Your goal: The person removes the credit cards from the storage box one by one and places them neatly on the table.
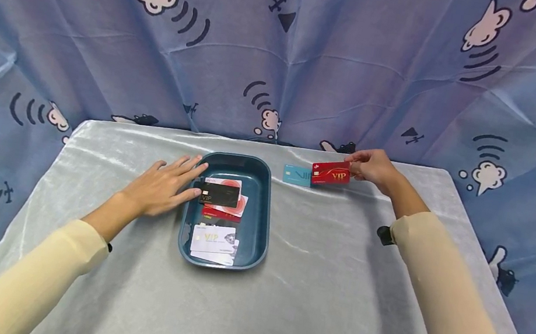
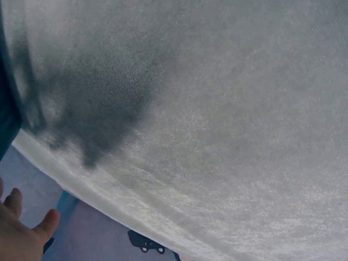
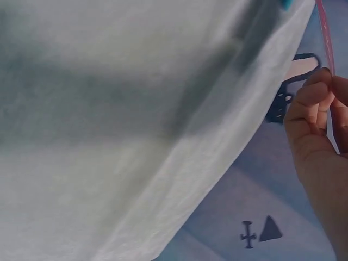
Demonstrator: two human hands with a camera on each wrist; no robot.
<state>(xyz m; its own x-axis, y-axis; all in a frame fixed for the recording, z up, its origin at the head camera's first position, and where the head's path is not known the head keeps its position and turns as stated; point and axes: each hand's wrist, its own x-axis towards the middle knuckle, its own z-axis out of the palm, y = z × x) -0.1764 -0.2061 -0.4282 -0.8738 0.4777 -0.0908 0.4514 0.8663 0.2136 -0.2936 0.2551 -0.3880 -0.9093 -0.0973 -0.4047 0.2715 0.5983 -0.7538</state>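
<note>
My right hand [image 1: 373,167] pinches a red VIP card [image 1: 331,173] by its right edge, and the card shows edge-on as a thin strip in the right wrist view. Partly behind it, a light blue card [image 1: 296,175] lies on the table. My left hand [image 1: 165,185] has its fingers spread at the left rim of a dark blue tray [image 1: 265,214]. Inside the tray a black VIP card [image 1: 220,195] overlaps white and red cards in the upper part. Lower down, a white VIP card [image 1: 212,238] lies over another white card. The left wrist view shows only some fingers [image 2: 46,225].
A pale, shiny cloth [image 1: 321,294] covers the table. Behind its far edge hangs a blue-purple curtain [image 1: 335,84] with cartoon prints.
</note>
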